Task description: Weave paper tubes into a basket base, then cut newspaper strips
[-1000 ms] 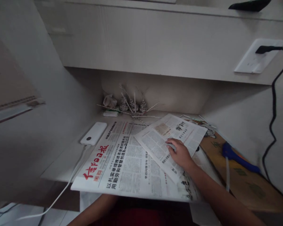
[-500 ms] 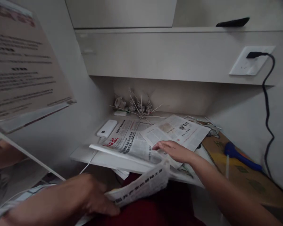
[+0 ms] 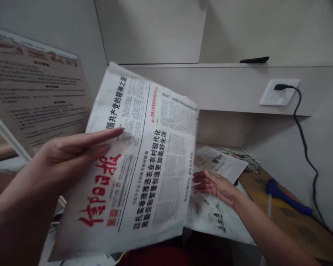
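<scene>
Desk (image 3: 244, 231), pale and set into a recess beneath wall cabinetry, shows mostly at the right, since a newspaper (image 3: 144, 173) raised in front of it covers much of the view. The newspaper hangs tilted above the near part of the desk, its red masthead at the lower left. On the desk behind it lie a loose printed sheet (image 3: 224, 162) and thin strips near the back.

Along the right lies brown cardboard (image 3: 305, 238) with a yellow band (box or flat piece, I cannot tell), and a blue-handled tool (image 3: 290, 201) rests on it. Above, a white socket plate (image 3: 268, 98) holds a black plug (image 3: 281, 87), whose cord (image 3: 303, 138) drops down the right side.

Higher up, the cabinetry has a closed pale panel (image 3: 152, 33) at the left and, to its right, an open bay with a black object (image 3: 254, 60) on its ledge. A printed notice (image 3: 39, 96) with a red heading stands at the far left.

The left hand (image 3: 72, 151) grips the newspaper by its left side, fingers lying across the printed front. The right hand (image 3: 213, 186) is unclenched, fingers loosely spread at the newspaper's right edge; whether they touch it, I cannot tell.
</scene>
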